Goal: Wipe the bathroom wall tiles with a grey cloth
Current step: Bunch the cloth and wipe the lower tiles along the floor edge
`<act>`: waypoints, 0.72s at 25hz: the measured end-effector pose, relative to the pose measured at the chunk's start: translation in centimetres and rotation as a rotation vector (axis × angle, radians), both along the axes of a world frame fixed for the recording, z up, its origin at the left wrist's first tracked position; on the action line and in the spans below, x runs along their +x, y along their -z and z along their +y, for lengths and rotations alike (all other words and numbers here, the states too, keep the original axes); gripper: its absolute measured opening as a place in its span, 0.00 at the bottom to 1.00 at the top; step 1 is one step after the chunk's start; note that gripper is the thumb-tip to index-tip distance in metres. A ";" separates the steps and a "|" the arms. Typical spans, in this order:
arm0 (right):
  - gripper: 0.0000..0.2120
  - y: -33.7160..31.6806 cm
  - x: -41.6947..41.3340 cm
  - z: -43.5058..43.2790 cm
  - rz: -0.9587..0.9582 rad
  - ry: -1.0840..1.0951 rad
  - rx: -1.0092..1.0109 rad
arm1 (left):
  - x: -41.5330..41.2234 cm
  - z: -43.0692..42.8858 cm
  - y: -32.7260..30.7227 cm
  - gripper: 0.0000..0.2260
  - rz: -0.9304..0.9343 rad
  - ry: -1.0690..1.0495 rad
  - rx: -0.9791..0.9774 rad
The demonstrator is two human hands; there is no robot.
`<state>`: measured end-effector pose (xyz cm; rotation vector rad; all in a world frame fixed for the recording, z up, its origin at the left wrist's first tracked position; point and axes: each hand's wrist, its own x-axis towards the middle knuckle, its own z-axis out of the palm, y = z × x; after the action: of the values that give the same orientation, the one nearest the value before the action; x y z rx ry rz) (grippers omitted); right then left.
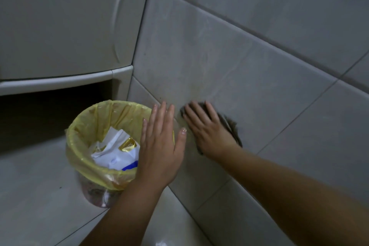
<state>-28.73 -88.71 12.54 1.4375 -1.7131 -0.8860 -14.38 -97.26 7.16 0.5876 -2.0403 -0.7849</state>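
The grey wall tiles (229, 62) fill the right half of the head view and slope down to the floor. My right hand (207, 128) lies flat on a low tile with straight, spread fingers and presses the grey cloth (233, 129) against it. The cloth shows dark around the fingertips and along the hand's right edge; the rest is hidden under the palm. My left hand (161, 146) hovers just left of the right hand with straight fingers, over the edge of the bin, holding nothing.
A small waste bin (95, 124) lined with a yellow bag and holding paper scraps stands on the floor by the wall, under my left hand. A white cabinet (63, 26) hangs above it at the left, with a dark gap beneath. The pale tiled floor (34, 195) lies at the lower left.
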 end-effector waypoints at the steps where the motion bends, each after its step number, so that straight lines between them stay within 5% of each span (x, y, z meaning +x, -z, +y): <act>1: 0.35 1.3 0.3 2.0 -0.007 0.019 0.063 | 0.0 0.1 0.0 0.30 -0.009 0.009 -0.011; 5: 0.32 -1.0 1.3 7.1 -0.056 0.032 -0.008 | 0.2 0.0 0.5 0.30 -0.028 0.024 -0.026; 10: 0.30 -6.8 0.8 3.0 0.103 0.110 -0.220 | 0.2 -0.1 1.1 0.30 -0.074 0.010 -0.032; 18: 0.32 0.7 -0.3 -0.4 0.085 0.016 0.019 | 0.0 0.3 1.7 0.30 -0.125 0.018 -0.074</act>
<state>-29.06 -89.11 11.82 1.3810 -1.6593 -0.9612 -14.38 -97.01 5.51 0.5894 -2.1816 -0.6949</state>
